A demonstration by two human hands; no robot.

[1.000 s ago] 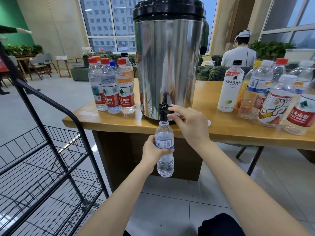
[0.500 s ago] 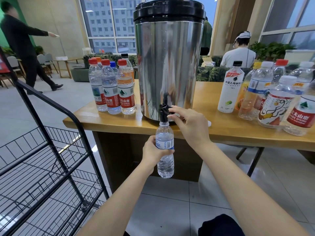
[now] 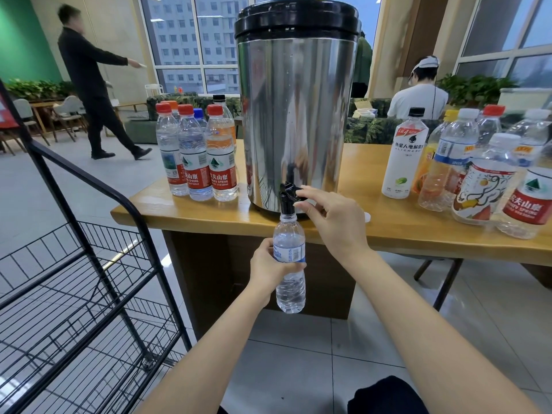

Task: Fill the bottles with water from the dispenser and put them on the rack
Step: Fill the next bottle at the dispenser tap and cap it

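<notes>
Rack (image 3: pixel 74 294) of black wire stands at far left. Left hand (image 3: pixel 267 268), arm reaching forward, wraps its fingers round a clear bottle (image 3: pixel 291 291), holding it upright with its mouth under the black tap (image 3: pixel 287 194) of the steel dispenser (image 3: pixel 298 115) on the table (image 3: pixel 418 231). Right hand (image 3: pixel 334 222) pinches the tap lever with curled fingers.

Steel dispenser (image 3: pixel 295 115), black-lidded, upright at the table's (image 3: pixel 403 231) front edge; black tap (image 3: pixel 288 194) overhangs it. Small clear bottle (image 3: pixel 289 264), uncapped and upright, mouth under the tap. Capped bottles stand left (image 3: pixel 194 162) and right (image 3: pixel 466 168). Black wire rack (image 3: pixel 74 294) beyond the table's left end.
</notes>
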